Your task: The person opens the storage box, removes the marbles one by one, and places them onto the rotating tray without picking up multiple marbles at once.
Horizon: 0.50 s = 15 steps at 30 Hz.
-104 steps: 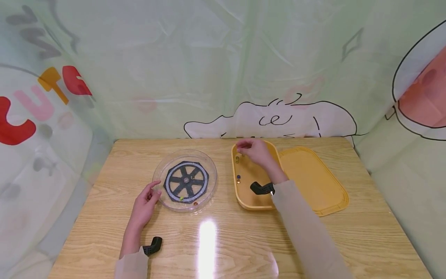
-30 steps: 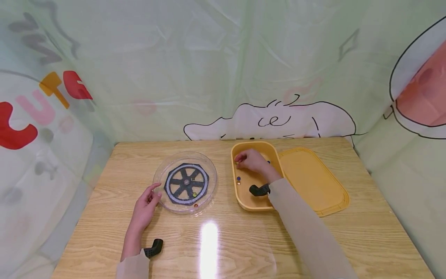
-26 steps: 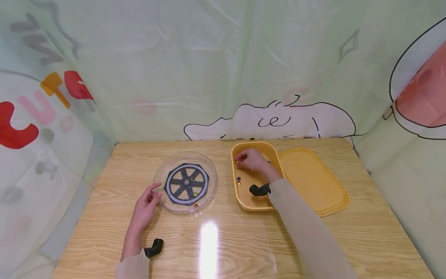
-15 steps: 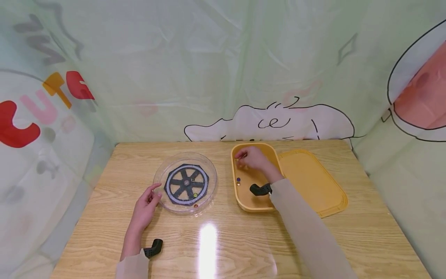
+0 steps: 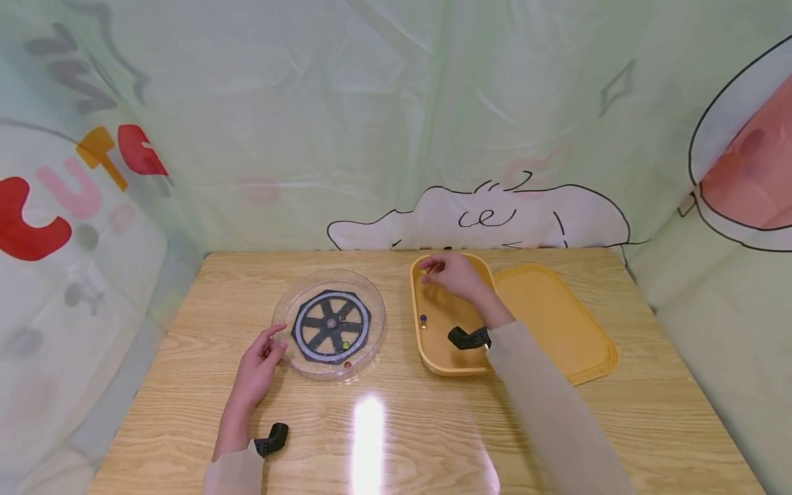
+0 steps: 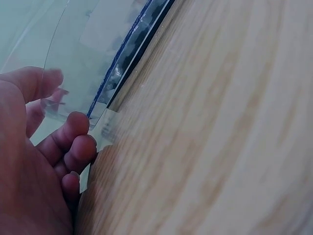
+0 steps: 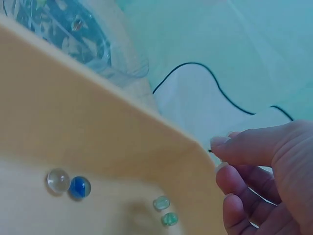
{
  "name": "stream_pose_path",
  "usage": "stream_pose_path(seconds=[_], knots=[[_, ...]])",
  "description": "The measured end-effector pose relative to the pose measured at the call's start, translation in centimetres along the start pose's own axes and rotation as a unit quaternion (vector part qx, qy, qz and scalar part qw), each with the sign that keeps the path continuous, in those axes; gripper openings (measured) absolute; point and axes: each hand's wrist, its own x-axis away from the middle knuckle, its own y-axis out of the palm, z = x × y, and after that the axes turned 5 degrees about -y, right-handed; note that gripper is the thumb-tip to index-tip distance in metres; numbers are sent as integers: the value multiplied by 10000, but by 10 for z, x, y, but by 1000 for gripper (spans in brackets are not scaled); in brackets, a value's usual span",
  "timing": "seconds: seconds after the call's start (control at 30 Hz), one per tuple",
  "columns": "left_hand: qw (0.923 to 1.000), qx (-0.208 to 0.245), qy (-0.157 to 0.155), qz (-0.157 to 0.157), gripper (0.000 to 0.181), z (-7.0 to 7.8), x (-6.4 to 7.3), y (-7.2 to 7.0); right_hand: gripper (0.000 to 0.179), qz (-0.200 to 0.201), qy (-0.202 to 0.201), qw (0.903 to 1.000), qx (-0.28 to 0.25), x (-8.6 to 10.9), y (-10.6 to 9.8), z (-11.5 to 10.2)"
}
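Observation:
My right hand is over the far left corner of the yellow bin, thumb and forefinger pinching a small yellow-green marble. In the right wrist view the fingertips are level with the bin's rim, the marble mostly hidden. A clear marble, a blue marble and two greenish marbles lie below on the bin floor. At the left, my left hand touches the side of a round clear dish with loosely bent fingers. The dish shows a black wheel-like pattern.
In the dish lie a yellow-green marble, an orange marble and a small dark one. A flat yellow lid lies on the wooden table right of the bin. A printed curtain hangs behind.
My right hand went down into the bin's far left corner, then rose slightly with a yellow-green marble. The yellow-green marble in the dish rolled a little right. My left hand stayed put.

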Motion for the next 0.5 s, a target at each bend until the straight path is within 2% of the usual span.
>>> stream_pose_path(seconds=[0.1, 0.17, 0.5], knots=[[10000, 31, -14, 5, 37, 12, 5, 0, 20, 133, 27, 9997, -217, 3, -1, -3], [10000, 47, 21, 0, 36, 15, 6, -1, 19, 204, -9, 9994, -280, 5, -1, -5], [9999, 73, 63, 79, 36, -19, -9, 3, 20, 418, -310, 9973, -512, 14, 8, -18]])
